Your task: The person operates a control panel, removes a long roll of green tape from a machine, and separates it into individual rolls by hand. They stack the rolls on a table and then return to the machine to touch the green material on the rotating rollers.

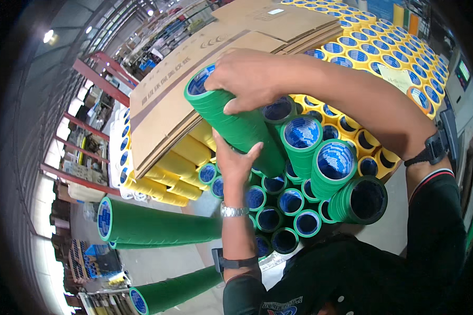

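A long green tape roll (pixel 235 123), with a blue-lined core at its upper end, leans tilted between my hands. My right hand (pixel 247 79) grips its top rim, the fingers hooked into the core and the thumb outside. Lower down, my left hand (pixel 234 157) is wrapped round its side, thumb toward me. Beneath and to the right stand several more upright green rolls (pixel 335 163), close together. One dark-cored green roll (pixel 365 199) tilts toward me at the right of this group. The held roll's lower end is hidden among them.
Flat brown cardboard sheets (pixel 194 68) lie over yellow rolls (pixel 186 152) at the left. Many upright yellow rolls (pixel 373 47) stand packed behind and to the right. Two green rolls (pixel 157 223) (pixel 176 291) extend at the lower left. A machine panel (pixel 462 73) stands far right.
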`<action>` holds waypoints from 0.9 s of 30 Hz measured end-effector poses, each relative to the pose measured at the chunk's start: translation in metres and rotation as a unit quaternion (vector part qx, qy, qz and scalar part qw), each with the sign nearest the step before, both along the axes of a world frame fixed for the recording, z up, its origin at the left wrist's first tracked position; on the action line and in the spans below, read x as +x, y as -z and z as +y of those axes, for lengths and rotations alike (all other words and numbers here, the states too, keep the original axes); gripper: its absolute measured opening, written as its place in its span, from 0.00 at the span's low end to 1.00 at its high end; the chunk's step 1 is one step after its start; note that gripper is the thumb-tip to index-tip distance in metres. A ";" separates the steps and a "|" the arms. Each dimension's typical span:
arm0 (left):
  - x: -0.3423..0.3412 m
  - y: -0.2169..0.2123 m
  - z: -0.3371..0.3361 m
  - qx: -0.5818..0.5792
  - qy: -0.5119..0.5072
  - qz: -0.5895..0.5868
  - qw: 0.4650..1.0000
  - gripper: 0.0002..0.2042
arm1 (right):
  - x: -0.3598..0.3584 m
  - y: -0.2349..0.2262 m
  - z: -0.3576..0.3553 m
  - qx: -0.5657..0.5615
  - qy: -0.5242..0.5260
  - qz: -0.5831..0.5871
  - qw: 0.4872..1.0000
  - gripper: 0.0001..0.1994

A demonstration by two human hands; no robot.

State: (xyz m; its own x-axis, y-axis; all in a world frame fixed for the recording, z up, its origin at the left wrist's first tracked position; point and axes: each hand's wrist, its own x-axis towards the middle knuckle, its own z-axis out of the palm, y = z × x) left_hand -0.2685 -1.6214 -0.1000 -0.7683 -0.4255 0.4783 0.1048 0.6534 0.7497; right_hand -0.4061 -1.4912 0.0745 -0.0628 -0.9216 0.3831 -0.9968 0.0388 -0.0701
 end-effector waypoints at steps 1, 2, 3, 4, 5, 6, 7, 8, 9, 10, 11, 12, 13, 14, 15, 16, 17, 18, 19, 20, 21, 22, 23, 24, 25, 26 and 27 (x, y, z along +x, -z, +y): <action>0.001 -0.002 -0.002 0.015 0.002 -0.021 1.000 0.51 | -0.001 0.000 0.000 0.005 0.008 -0.001 1.000 0.15; 0.001 -0.003 -0.004 0.026 0.007 -0.033 0.999 0.52 | -0.002 -0.001 0.000 0.011 0.017 -0.003 1.000 0.17; -0.002 -0.005 -0.008 0.013 0.024 -0.017 0.999 0.49 | -0.001 0.000 -0.001 0.002 0.017 -0.002 1.000 0.17; -0.003 -0.006 -0.010 0.046 0.041 -0.022 0.998 0.48 | -0.001 0.000 0.000 -0.006 0.018 -0.002 1.000 0.18; -0.004 -0.006 -0.013 0.080 0.058 -0.025 0.995 0.47 | -0.001 0.000 0.000 -0.006 0.024 -0.004 1.000 0.18; -0.005 -0.006 -0.015 0.116 0.074 -0.032 0.990 0.46 | 0.000 0.001 0.000 -0.012 0.023 -0.003 1.000 0.18; -0.007 -0.006 -0.017 0.071 0.061 -0.034 0.995 0.42 | 0.000 0.001 0.000 -0.010 0.026 -0.003 1.000 0.18; -0.007 -0.006 -0.019 0.087 0.084 -0.022 0.992 0.41 | 0.001 0.002 0.000 -0.008 0.029 -0.003 1.000 0.18; -0.008 -0.007 -0.021 0.109 0.099 -0.023 0.989 0.41 | 0.001 0.002 0.000 0.003 0.043 -0.011 0.999 0.18; -0.008 -0.008 -0.023 0.136 0.113 -0.026 0.984 0.40 | 0.001 0.002 -0.001 -0.002 0.047 -0.014 0.999 0.17; -0.009 -0.010 -0.025 0.133 0.137 -0.022 0.981 0.39 | 0.002 0.002 -0.003 -0.007 0.050 -0.018 0.999 0.17; -0.008 -0.013 -0.028 0.142 0.136 -0.043 0.980 0.39 | 0.002 0.002 -0.004 -0.012 0.053 -0.021 0.998 0.17; -0.008 -0.016 -0.031 0.153 0.144 -0.056 0.976 0.39 | 0.002 0.002 -0.005 -0.010 0.060 -0.021 0.998 0.16; -0.008 -0.019 -0.034 0.167 0.167 -0.059 0.970 0.39 | 0.003 0.002 -0.006 -0.008 0.067 -0.021 0.997 0.16; -0.008 -0.022 -0.037 0.161 0.159 -0.079 0.971 0.39 | 0.003 0.001 -0.006 -0.006 0.074 -0.021 0.997 0.16; -0.009 -0.026 -0.039 0.156 0.167 -0.090 0.969 0.39 | 0.004 0.001 -0.005 -0.017 0.078 -0.018 0.997 0.15; -0.008 -0.028 -0.040 0.157 0.172 -0.103 0.967 0.39 | 0.007 0.002 -0.003 -0.027 0.082 -0.015 0.996 0.14; -0.008 -0.029 -0.039 0.144 0.162 -0.094 0.972 0.39 | 0.010 0.003 -0.001 -0.036 0.087 -0.012 0.996 0.13; -0.007 -0.029 -0.036 0.135 0.149 -0.087 0.976 0.39 | 0.014 0.005 0.003 -0.046 0.076 0.007 0.996 0.13; -0.005 -0.029 -0.032 0.128 0.135 -0.083 0.979 0.39 | 0.020 0.007 0.008 -0.056 0.067 0.027 0.996 0.12; -0.003 -0.028 -0.025 0.079 0.074 -0.059 0.992 0.39 | 0.026 0.009 0.014 -0.060 0.062 0.047 0.995 0.12; -0.001 -0.027 -0.018 0.046 0.050 0.006 0.998 0.40 | 0.033 0.011 0.020 -0.099 0.029 0.083 0.991 0.12; 0.004 -0.025 -0.010 0.027 0.009 0.048 0.998 0.40 | 0.041 0.013 0.027 -0.129 -0.002 0.117 0.985 0.11; 0.011 -0.024 -0.003 0.010 -0.035 0.088 0.995 0.41 | 0.049 0.014 0.034 -0.125 -0.019 0.144 0.982 0.11; 0.019 -0.025 0.002 0.066 -0.019 0.119 0.990 0.40 | 0.055 0.013 0.039 -0.145 -0.038 0.153 0.977 0.10; 0.030 -0.025 0.007 0.007 -0.044 0.118 0.992 0.39 | 0.061 0.010 0.045 -0.168 -0.067 0.139 0.974 0.10; 0.045 -0.024 0.012 -0.026 -0.063 0.107 0.992 0.39 | 0.065 0.008 0.053 -0.152 -0.078 0.121 0.978 0.10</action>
State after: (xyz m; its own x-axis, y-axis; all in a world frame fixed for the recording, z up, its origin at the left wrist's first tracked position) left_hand -0.2238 -1.6094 -0.0762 -0.5890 -0.4825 0.6483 0.1719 0.7090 0.6839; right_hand -0.3406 -1.4385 0.0666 0.1963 -0.7537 0.6272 -0.9777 -0.1014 0.1841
